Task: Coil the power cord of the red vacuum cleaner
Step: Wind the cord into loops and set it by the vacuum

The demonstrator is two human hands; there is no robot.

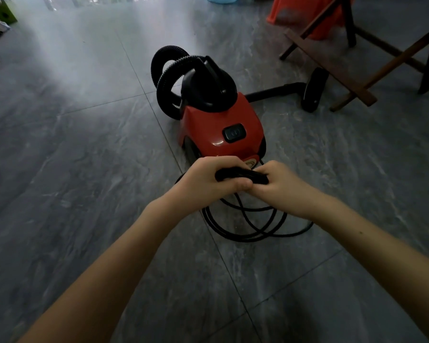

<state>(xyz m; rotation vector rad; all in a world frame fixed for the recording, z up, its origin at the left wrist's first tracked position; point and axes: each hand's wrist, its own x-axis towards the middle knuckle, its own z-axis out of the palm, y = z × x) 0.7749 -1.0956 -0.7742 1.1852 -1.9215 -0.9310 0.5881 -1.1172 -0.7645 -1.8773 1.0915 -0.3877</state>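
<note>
The red vacuum cleaner (221,122) stands on the grey tiled floor, with a black top and a ribbed black hose (165,70) looped at its left. Just in front of it, my left hand (208,177) and my right hand (280,184) meet, both closed around a bunch of the black power cord (243,175). Loops of the same cord hang below my hands and lie on the floor in a loose oval. The plug end is hidden from me.
The vacuum's black wand and floor nozzle (313,91) lie to the right. A wooden folding frame (344,68) and a dark chair leg stand at the upper right, an orange plastic stool (305,16) behind them. Cloth items lie at the far left.
</note>
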